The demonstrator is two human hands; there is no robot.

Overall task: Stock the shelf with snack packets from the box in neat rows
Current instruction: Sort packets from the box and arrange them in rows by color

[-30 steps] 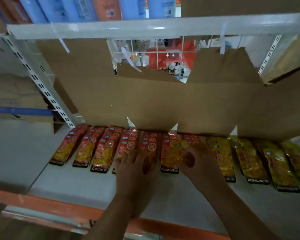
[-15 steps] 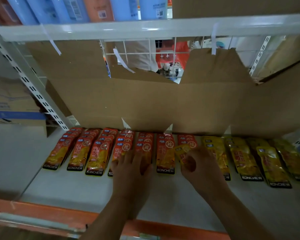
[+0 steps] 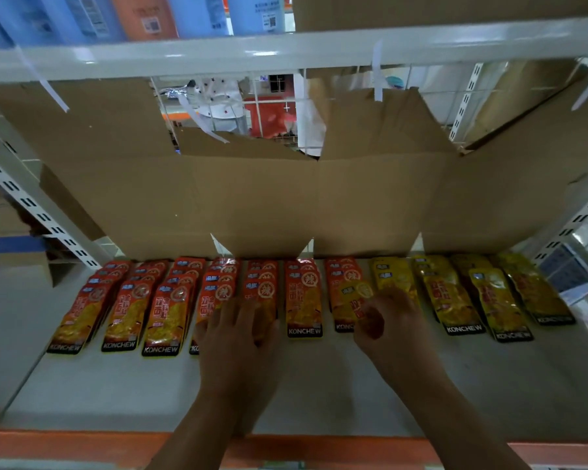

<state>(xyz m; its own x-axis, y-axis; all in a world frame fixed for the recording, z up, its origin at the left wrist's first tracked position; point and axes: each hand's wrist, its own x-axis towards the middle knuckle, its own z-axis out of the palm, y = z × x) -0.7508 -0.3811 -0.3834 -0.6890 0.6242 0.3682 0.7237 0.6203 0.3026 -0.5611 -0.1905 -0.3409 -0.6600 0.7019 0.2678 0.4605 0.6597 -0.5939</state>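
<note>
A white shelf, cardboard behind, carried rows of red packets toward its left end and yellow packets toward its right. The left hand lay flat on red packets; the right hand gripped a yellow pouch mid-shelf.

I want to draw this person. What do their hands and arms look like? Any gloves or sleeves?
No gloves, no sleeves: the left hand and right hand are bare, and both forearms are bare down to the picture's edge. No watch, ring or bracelet shows.
</note>
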